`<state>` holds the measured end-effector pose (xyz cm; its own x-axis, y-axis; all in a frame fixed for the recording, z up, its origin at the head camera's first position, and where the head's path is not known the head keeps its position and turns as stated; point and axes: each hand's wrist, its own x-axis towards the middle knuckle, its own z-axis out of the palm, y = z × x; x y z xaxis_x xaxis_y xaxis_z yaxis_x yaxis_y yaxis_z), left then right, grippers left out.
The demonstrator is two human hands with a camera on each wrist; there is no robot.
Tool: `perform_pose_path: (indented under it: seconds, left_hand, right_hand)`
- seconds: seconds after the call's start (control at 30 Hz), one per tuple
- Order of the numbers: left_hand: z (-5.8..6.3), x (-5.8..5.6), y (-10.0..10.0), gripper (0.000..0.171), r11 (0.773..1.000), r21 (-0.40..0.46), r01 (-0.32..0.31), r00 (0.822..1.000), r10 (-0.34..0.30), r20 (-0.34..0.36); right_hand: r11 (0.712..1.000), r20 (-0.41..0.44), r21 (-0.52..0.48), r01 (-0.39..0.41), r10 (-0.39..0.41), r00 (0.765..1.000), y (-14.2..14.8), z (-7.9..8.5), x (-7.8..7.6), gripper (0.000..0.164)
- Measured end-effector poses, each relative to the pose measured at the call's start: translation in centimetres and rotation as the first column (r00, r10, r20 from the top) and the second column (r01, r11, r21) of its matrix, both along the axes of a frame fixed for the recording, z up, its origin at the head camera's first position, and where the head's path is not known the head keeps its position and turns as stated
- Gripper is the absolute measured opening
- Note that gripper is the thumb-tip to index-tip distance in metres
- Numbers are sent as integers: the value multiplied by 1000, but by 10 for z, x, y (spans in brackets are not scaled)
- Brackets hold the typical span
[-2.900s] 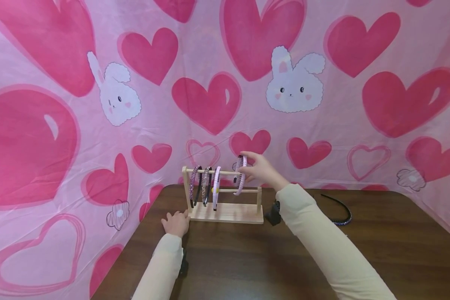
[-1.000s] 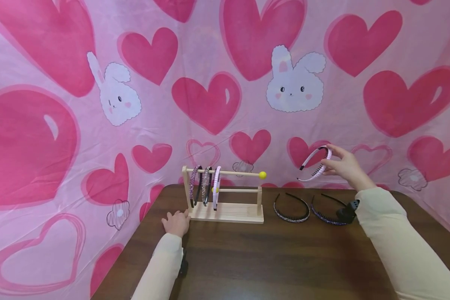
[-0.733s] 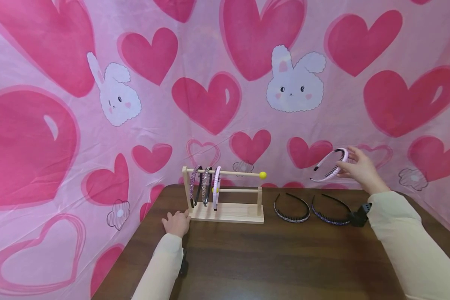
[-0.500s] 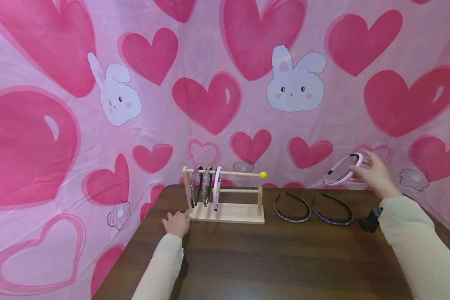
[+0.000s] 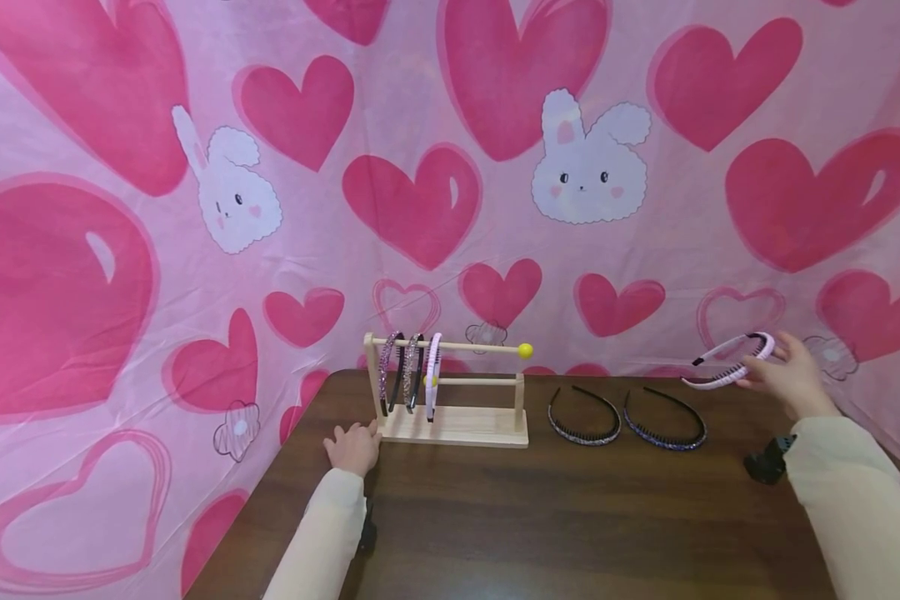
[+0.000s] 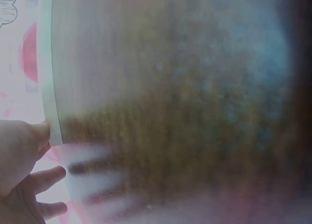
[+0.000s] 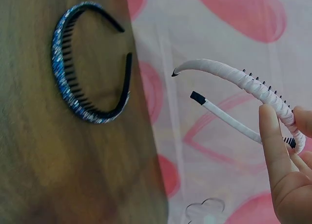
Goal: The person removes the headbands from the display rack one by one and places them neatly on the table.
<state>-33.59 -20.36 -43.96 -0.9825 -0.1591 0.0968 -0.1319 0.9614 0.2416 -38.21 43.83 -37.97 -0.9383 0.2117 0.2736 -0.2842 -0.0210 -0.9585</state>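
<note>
My right hand pinches a pale pink toothed headband by its curved middle, its two ends pointing left, above the table's right side. In the right wrist view the thumb and fingers grip the wrapped headband. My left hand rests at the left end of a wooden headband stand, fingers spread and touching its base. On the stand's upper rod hang a purple glitter headband, a gold-silver glitter one and a pale pink one.
Two glitter headbands lie on the brown table right of the stand: a silver one and a blue one. The rods end in yellow balls. A pink heart-print cloth hangs behind the table.
My right hand has lifted the pale pink headband off the stand's upper rod and carried it far right, lately lowering it past the two lying headbands. My left hand has stayed at the base.
</note>
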Motion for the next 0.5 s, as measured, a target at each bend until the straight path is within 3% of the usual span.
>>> perform_pose_path:
  seconds: [0.13,0.17,0.2,0.33,0.37,0.5]
  left_hand:
    - [0,-1,0,40,1000,8,-5,1000,5,0]
    - [0,-1,0,40,1000,10,-7,1000,7,1]
    - [0,-2,-1,40,1000,9,-9,1000,9,3]
    - [-2,-3,-1,40,1000,4,-15,1000,15,7]
    - [-2,-3,-1,40,1000,4,-15,1000,15,5]
    - [-3,-5,-1,40,1000,8,-16,1000,16,-6]
  right_hand:
    - [999,56,52,-1,-2,998,-16,14,29,92]
    - [1000,54,8,-3,3,999,-15,13,32,93]
    - [1000,51,-26,0,1,999,-12,9,32,95]
    - [998,81,45,34,-38,996,9,-11,26,95]
    - [998,84,-8,58,-58,995,14,-19,23,93]
    - [992,148,-25,126,-121,982,16,-28,28,84]
